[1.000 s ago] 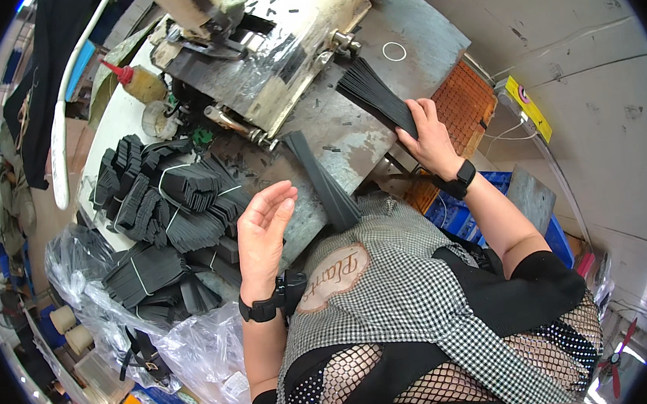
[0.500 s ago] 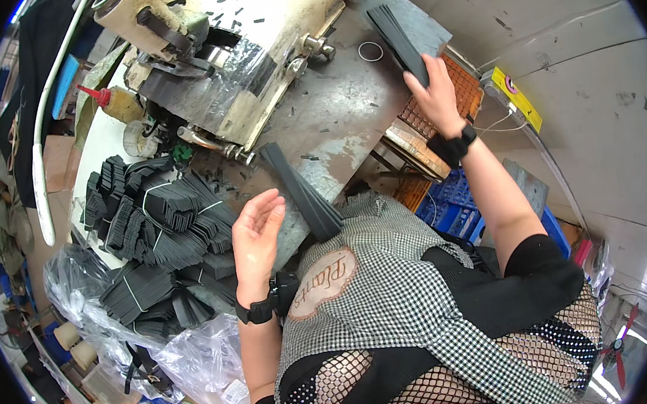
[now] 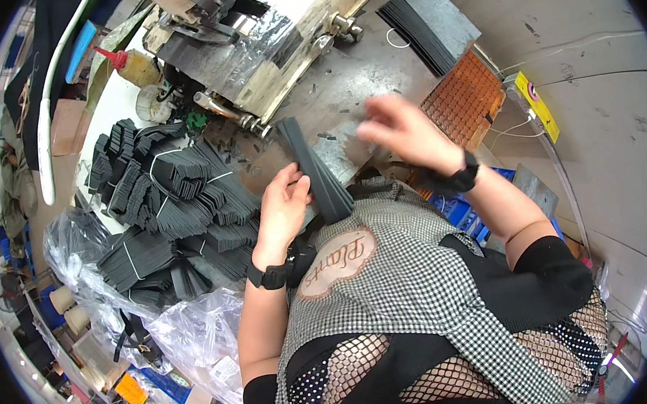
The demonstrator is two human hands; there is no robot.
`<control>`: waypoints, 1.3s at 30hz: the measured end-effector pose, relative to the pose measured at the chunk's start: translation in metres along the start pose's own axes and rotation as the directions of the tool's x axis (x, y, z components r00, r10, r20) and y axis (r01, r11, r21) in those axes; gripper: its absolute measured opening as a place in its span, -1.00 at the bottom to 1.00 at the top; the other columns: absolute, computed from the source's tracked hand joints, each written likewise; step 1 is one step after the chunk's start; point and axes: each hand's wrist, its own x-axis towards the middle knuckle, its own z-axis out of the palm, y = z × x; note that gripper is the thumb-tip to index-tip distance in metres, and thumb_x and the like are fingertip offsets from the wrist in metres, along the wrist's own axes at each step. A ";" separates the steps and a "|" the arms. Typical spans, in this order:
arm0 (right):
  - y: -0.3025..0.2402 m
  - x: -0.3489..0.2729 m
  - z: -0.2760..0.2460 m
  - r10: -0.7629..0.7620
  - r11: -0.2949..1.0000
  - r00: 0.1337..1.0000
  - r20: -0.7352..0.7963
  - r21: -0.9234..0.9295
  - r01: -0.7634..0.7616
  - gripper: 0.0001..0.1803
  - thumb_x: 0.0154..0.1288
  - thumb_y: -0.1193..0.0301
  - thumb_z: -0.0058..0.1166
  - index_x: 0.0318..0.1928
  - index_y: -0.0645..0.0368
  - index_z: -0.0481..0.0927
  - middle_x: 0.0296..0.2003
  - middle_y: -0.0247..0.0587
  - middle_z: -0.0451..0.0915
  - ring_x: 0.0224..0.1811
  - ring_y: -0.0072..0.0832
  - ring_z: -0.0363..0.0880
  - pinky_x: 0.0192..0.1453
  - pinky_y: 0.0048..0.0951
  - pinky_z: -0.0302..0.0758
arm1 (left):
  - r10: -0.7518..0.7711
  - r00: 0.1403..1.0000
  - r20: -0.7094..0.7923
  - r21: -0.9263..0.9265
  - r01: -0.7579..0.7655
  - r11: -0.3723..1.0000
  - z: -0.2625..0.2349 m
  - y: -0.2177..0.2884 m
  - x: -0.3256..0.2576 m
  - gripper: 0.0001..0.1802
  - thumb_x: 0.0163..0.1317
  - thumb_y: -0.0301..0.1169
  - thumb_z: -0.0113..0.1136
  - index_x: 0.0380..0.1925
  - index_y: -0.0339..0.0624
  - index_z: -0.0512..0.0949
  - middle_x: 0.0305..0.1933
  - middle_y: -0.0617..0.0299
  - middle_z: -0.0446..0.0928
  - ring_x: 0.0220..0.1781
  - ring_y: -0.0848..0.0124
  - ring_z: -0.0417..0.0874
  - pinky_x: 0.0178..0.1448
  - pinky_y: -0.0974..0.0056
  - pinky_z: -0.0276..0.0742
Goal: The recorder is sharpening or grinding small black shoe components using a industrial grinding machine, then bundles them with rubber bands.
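A fanned stack of black strips (image 3: 315, 173) lies at the table's front edge, its near end against my apron. My left hand (image 3: 284, 211) is beside it, fingers loosely extended and the fingertips at its left edge. My right hand (image 3: 408, 134), smeared by motion, hangs right of that stack with its fingers apart and nothing visible in it. A second stack of black strips (image 3: 418, 36) rests farther back on the right, with a white elastic ring (image 3: 398, 38) at its left side. On the left is a large heap of black strip bundles (image 3: 176, 184), several tied with white bands.
A worn cream machine (image 3: 265, 61) stands at the back, with metal knobs at its front. Left of it are a red-tipped oil bottle (image 3: 133, 65) and a small clear jar (image 3: 152, 103). Clear plastic sheeting (image 3: 200, 336) hangs below the heap. A brown grid panel (image 3: 467, 99) sits at the right.
My right hand has let go of the far stack and come back toward the near one. My left hand has moved up and right to the near stack's edge. The view has shifted slightly.
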 end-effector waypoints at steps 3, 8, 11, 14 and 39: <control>-0.013 -0.007 0.047 0.060 0.998 0.970 0.235 -0.006 -0.060 -0.45 0.16 0.10 0.23 -0.18 0.44 0.51 -0.33 0.10 0.55 -0.27 -0.06 0.55 -0.18 -0.23 0.52 | -0.044 0.996 0.079 -0.090 0.051 0.995 0.004 0.016 -0.003 -0.48 0.34 -0.42 0.06 0.23 -0.50 0.28 0.01 -0.04 0.54 -0.12 0.41 0.62 -0.12 0.38 0.58; -0.022 0.003 0.073 0.151 0.987 0.925 0.348 -0.007 -0.159 -0.56 0.23 0.20 0.14 -0.22 0.45 0.54 -0.35 0.19 0.60 -0.25 -0.03 0.61 -0.17 -0.19 0.51 | -0.188 0.971 0.147 -0.017 0.193 0.981 0.013 0.034 -0.010 -0.39 0.41 -0.43 -0.08 0.38 -0.44 0.02 0.26 -0.01 0.33 0.23 0.30 0.44 0.19 0.24 0.50; -0.021 0.007 0.076 0.227 0.970 0.906 0.356 0.004 -0.245 -0.60 0.20 0.25 0.14 -0.19 0.42 0.57 -0.37 0.14 0.62 -0.32 -0.12 0.63 -0.20 -0.23 0.51 | -0.155 0.974 0.166 -0.095 0.173 0.980 0.015 0.035 -0.011 -0.35 0.40 -0.45 -0.06 0.37 -0.51 -0.05 0.28 -0.04 0.29 0.24 0.30 0.42 0.22 0.24 0.48; -0.027 0.014 0.070 0.305 0.941 0.862 0.406 0.013 -0.339 -0.60 0.15 0.26 0.17 -0.21 0.43 0.57 -0.40 0.08 0.62 -0.36 -0.21 0.63 -0.22 -0.26 0.52 | -0.155 0.970 0.185 -0.110 0.177 0.978 0.015 0.040 -0.012 -0.33 0.39 -0.46 -0.05 0.36 -0.57 -0.07 0.24 -0.04 0.31 0.23 0.31 0.42 0.23 0.25 0.46; -0.053 0.007 0.031 0.149 0.485 0.792 0.591 0.654 -0.580 -0.63 0.25 0.33 0.21 -0.03 0.26 0.48 -0.24 -0.39 0.57 -0.26 -0.70 0.52 -0.12 -0.63 0.47 | 0.143 0.985 0.095 -0.591 -0.059 0.804 0.011 0.059 -0.015 -0.60 0.43 -0.35 -0.01 0.20 -0.27 0.36 0.11 0.22 0.50 0.17 0.44 0.48 0.25 0.28 0.36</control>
